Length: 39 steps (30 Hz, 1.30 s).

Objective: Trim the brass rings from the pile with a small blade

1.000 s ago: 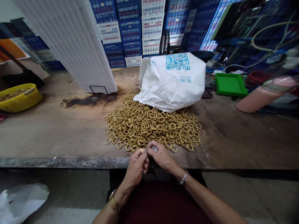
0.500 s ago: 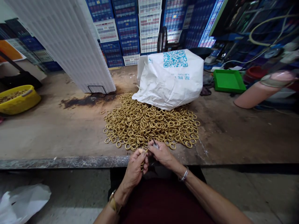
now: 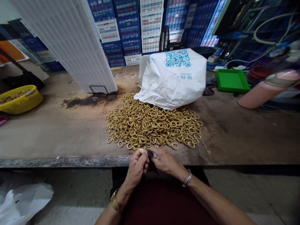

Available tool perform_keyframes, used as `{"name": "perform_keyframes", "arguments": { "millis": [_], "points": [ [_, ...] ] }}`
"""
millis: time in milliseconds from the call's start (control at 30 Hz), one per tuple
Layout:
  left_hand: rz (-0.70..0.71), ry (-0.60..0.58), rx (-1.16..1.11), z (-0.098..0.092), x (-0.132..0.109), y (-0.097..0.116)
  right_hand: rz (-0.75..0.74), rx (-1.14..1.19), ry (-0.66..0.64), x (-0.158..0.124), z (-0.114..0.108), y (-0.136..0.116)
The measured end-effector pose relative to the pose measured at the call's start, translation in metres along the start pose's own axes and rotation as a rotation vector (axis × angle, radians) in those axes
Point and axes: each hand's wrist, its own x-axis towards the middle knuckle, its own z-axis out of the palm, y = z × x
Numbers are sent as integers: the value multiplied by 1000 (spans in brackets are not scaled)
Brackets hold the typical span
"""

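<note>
A broad heap of gold-coloured rings (image 3: 150, 125) lies on the wooden table, partly under a white sack (image 3: 173, 81) with a blue printed code. At the table's front edge, my left hand (image 3: 137, 164) is closed, its thumb and fingers pinched together; what they grip is too small to make out. My right hand (image 3: 164, 161) is wrapped round a small grey-handled tool (image 3: 153, 154), whose dark tip meets the left fingertips.
A yellow basin (image 3: 21, 101) of small pieces stands at the left. A tall ribbed white panel (image 3: 70, 43) leans behind it. On the right are a green tray (image 3: 232, 80) and a pink bottle (image 3: 262, 92). Stacked crates (image 3: 127, 28) fill the back.
My right hand has moved slightly down and turned, bringing the tool's tip to the left fingertips. A ring seen in my left hand earlier is now hidden. The view has shifted slightly.
</note>
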Motion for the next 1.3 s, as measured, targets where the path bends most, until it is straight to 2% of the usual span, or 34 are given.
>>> {"name": "perform_keyframes", "arguments": {
  "millis": [167, 300, 400, 500, 700, 867, 1000, 1167, 1300],
  "points": [
    [-36, -38, -6, -4, -10, 1, 10, -110, -94, 2, -7, -2],
    [-129, -133, -239, -2, -22, 12, 118, -265, -75, 3, -5, -2],
    [-146, -92, -419, -4, -22, 17, 159, -315, 33, 5, 1, 1],
    [-154, -21, -488, -9, -17, 14, 212, -372, 120, 7, 5, 2],
    [-171, -14, -540, -17, -15, 7, 232, -499, 65, 15, 7, -10],
    [-238, -54, -644, -22, -13, 6, 230, -500, 56, 18, 10, -12],
    [-267, -26, -711, -22, -9, 6, 222, -464, 75, 18, 9, -7],
    [-290, 19, -715, -17, -4, 11, 208, -430, 131, 15, 6, 3],
    [-279, -2, -675, -15, 2, 13, 228, -337, 204, 16, 3, 11]
  ]
}}
